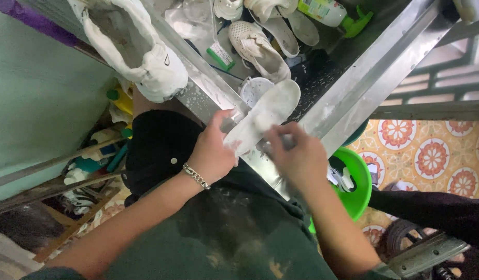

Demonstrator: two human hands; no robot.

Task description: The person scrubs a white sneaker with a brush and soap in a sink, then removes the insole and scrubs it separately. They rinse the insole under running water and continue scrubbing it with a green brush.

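Partly blurred right hand over insole

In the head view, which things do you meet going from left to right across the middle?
Left hand → white insole → right hand → green basin → patterned floor tiles.

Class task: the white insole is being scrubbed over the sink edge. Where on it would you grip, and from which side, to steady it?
Grip the insole at its narrow heel end, from the near left, roughly where the left hand already pinches it. The wide toe end points away over the steel sink, and the right hand works its middle, so that end is probably the freest and easiest to pinch.
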